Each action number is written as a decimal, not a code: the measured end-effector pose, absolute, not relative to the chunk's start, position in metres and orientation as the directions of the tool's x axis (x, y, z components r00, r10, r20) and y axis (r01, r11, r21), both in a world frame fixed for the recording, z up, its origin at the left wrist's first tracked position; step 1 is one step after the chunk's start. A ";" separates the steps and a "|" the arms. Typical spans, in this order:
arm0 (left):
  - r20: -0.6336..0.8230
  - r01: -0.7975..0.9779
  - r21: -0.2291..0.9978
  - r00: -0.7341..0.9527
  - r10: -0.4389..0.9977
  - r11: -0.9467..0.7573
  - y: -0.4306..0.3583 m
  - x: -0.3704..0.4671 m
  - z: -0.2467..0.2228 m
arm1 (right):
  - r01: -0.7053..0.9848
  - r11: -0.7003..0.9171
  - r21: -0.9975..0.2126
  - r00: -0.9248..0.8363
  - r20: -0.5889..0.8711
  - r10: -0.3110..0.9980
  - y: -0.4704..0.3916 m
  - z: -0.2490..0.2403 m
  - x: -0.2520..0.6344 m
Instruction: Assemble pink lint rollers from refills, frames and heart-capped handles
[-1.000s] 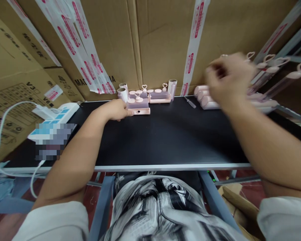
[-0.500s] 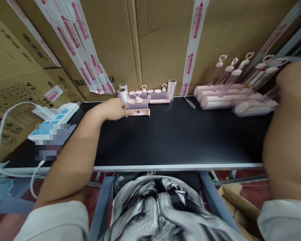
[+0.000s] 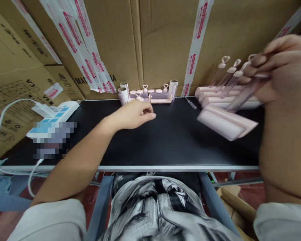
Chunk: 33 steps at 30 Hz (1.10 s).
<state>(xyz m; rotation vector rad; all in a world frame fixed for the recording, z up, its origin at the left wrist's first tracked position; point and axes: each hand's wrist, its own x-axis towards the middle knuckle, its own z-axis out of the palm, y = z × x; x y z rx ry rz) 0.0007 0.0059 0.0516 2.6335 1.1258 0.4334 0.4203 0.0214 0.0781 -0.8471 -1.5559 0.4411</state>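
My right hand [image 3: 278, 70] is closed around the purplish see-through handle of a pale pink lint roller [image 3: 223, 122]. The roller's head hangs tilted above the black table, its outline smeared by motion. My left hand [image 3: 135, 113] hovers at the left middle with thumb and forefinger apart and the other fingers curled; nothing shows in it. Just behind it are pink roller parts [image 3: 160, 97] with heart-shaped loops, partly covered by the hand. Several more pink lint rollers [image 3: 215, 92] lie side by side at the right, their heart-ended handles raised.
White tubes [image 3: 123, 95] stand behind the parts, with another tube [image 3: 174, 88] to their right. A small screwdriver [image 3: 190, 103] lies near the back edge. At the left are a white power strip [image 3: 62, 115] and its cable. A cardboard box [image 3: 163, 43] walls off the back.
My right hand has lifted one lint roller by its handle, moving it off the right-hand row toward me. My left hand has come off a pink part and shifted slightly right.
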 end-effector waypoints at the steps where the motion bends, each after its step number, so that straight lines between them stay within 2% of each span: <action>1: 0.249 0.610 0.386 0.654 0.714 -0.693 0.004 0.008 0.046 | 0.165 0.667 -0.726 0.077 0.684 0.725 0.014 0.074 0.395; 2: 0.310 0.565 0.426 0.643 0.701 -0.707 0.002 0.016 0.040 | 0.103 0.683 -0.723 0.087 0.690 0.718 0.007 0.068 0.370; 4: 0.361 0.485 0.505 0.633 0.685 -0.714 -0.002 0.029 0.030 | 0.057 0.639 -0.767 -0.010 0.639 0.769 -0.004 0.056 0.325; 6: 0.293 0.395 0.622 0.683 0.669 -0.676 -0.008 0.040 0.022 | 0.001 0.602 -0.799 -0.097 0.599 0.795 -0.014 0.045 0.291; 9: 0.096 0.309 0.758 0.819 0.566 -0.575 -0.016 0.052 0.015 | -0.058 0.612 -0.788 -0.102 0.615 0.782 -0.023 0.035 0.260; 12: 0.019 0.300 0.761 0.876 0.482 -0.575 -0.020 0.054 0.014 | -0.214 0.619 -0.756 -0.060 0.642 0.764 -0.024 0.034 0.249; 14: 0.054 0.287 0.751 0.871 0.488 -0.595 -0.016 0.049 0.016 | -0.280 0.589 -0.758 -0.063 0.627 0.777 -0.019 0.033 0.253; 17: 0.247 0.257 0.760 0.734 0.632 -0.596 -0.002 0.035 0.022 | -0.273 0.510 -0.816 -0.112 0.554 0.825 -0.001 0.024 0.269; 19: 0.400 0.239 0.778 0.526 0.751 -0.581 0.010 0.025 0.025 | -0.214 0.456 -0.864 -0.155 0.491 0.858 0.012 0.012 0.278; 21: 0.497 0.191 0.799 0.324 0.805 -0.570 0.020 0.019 0.027 | -0.143 0.417 -0.897 -0.225 0.440 0.869 0.020 -0.001 0.279; 23: 0.531 0.137 0.813 0.227 0.816 -0.566 0.025 0.018 0.027 | -0.101 0.432 -0.896 -0.293 0.442 0.848 0.022 -0.011 0.271; 27: 0.520 0.127 0.811 0.293 0.803 -0.571 0.023 0.024 0.021 | -0.011 0.559 -0.829 -0.277 0.540 0.795 0.011 -0.016 0.249; 29: 0.574 0.129 0.774 0.272 0.772 -0.621 0.023 0.026 0.020 | 0.066 0.581 -0.811 -0.244 0.551 0.798 0.008 -0.015 0.247; 33: 0.739 0.077 0.673 -0.026 0.673 -0.736 0.039 0.014 0.028 | 0.209 0.613 -0.762 -0.151 0.594 0.790 0.021 -0.013 0.265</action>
